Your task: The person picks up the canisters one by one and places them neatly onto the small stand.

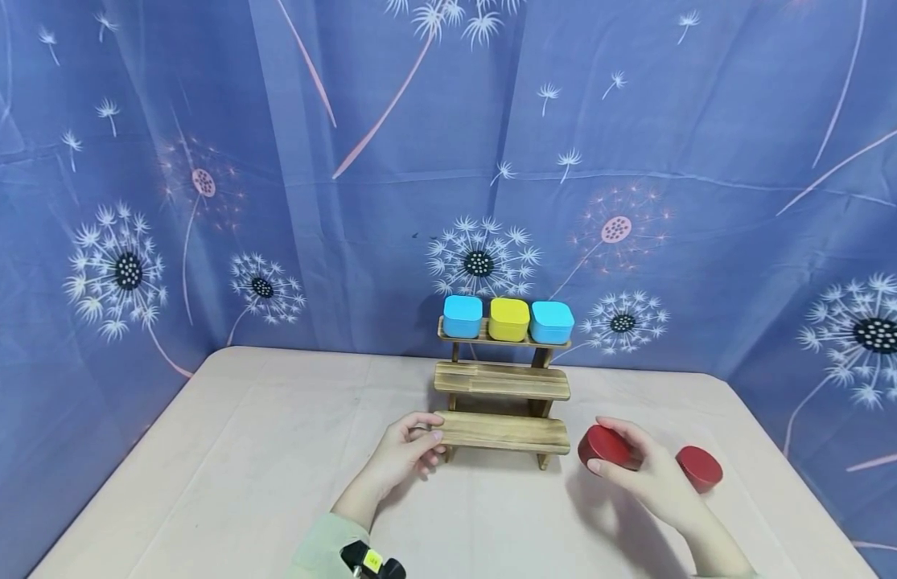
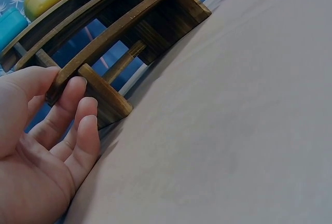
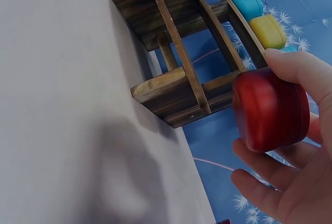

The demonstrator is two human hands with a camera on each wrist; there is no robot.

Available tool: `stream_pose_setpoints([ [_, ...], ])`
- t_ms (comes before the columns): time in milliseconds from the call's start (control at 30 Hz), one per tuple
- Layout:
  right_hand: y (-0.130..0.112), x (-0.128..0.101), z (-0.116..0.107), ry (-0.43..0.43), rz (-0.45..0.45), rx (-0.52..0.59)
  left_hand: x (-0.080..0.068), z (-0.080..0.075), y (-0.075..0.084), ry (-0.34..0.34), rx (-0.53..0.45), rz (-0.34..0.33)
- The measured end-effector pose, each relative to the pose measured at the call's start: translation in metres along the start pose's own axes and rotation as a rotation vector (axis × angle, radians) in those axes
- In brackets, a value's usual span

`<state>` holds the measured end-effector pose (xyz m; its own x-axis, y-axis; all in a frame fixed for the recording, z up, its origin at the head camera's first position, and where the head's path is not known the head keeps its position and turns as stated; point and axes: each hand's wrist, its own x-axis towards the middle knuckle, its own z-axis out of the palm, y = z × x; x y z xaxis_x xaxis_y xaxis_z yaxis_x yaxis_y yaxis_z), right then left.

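Red round tin (image 1: 604,447), up off the table and gripped in the right hand (image 1: 647,474), thumb over the top, fingers curled underneath, just right of the wooden step shelf (image 1: 502,402). The right wrist view shows it best: the tin (image 3: 270,111) side-on, fingers (image 3: 270,175) cupping its lower edge, part of it tucked behind the thumb. A second red tin (image 1: 698,468) lies on the table (image 1: 238,482) just past that hand, partly hidden by it in the head view. Over to the left hand (image 1: 408,454): fingers loosely bent against the left end of the bottom step, thumb on top. The left wrist view shows the fingertips (image 2: 78,86) touching the shelf's end. Top step: blue box (image 1: 462,315), yellow box (image 1: 509,318), another blue box (image 1: 552,322), cut off at the edge in both wrist views.
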<state>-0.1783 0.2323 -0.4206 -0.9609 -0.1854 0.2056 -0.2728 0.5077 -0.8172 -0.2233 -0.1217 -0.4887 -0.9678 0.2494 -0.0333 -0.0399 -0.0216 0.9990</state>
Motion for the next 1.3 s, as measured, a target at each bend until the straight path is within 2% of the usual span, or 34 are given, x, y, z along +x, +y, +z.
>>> stream_pose_setpoints([
  [233,-0.003,0.004,0.005,-0.002,-0.051,0.042,-0.002,0.001,0.002,-0.001,0.0,0.005],
  [500,-0.004,0.008,0.008,-0.012,-0.055,0.052,-0.003,0.001,0.003,-0.006,0.01,0.018],
  [833,-0.009,0.014,0.011,-0.011,-0.086,0.028,-0.002,-0.001,0.0,-0.004,0.015,0.012],
  [1100,-0.011,0.02,0.011,-0.026,-0.055,-0.009,-0.002,0.0,0.001,0.001,0.004,0.006],
  [1300,-0.017,0.022,0.013,-0.028,-0.072,-0.01,-0.002,0.001,0.001,0.004,0.005,0.012],
])
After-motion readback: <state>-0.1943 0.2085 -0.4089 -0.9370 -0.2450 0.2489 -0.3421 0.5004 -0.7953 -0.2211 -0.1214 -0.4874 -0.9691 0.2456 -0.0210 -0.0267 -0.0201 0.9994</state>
